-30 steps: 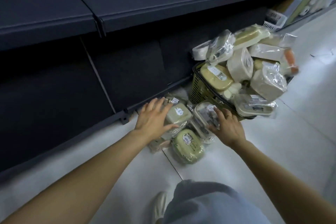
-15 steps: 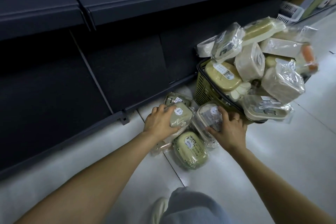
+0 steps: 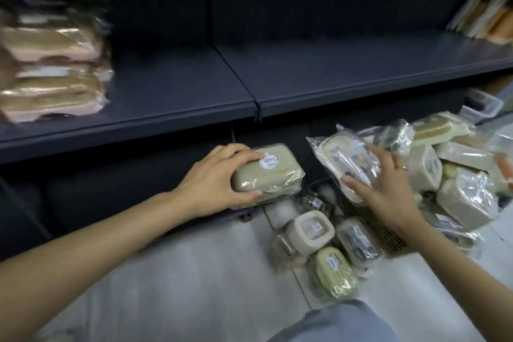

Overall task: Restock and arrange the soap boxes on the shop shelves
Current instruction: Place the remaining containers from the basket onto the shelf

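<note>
My left hand (image 3: 213,178) grips a grey-green wrapped soap box (image 3: 272,169) with a white label, lifted just below the dark shelf (image 3: 347,69). My right hand (image 3: 383,186) holds a clear-wrapped soap box (image 3: 344,158) tilted in the air, thumb under it and fingers across its top. Several more soap boxes lie on the floor below, among them a beige one (image 3: 311,230) and a green one (image 3: 333,272). A pile of wrapped boxes (image 3: 460,175) fills the basket at the right.
Pink and tan wrapped packs (image 3: 52,72) are stacked at the left end of the shelf. Other goods (image 3: 488,14) stand at its far right. The basket's dark mesh side (image 3: 372,219) shows under my right wrist. My knee (image 3: 333,325) is at the bottom edge.
Both hands have closed on soap boxes from the floor heap and raised them toward the shelf. The view has tilted up, showing the shelf top.
</note>
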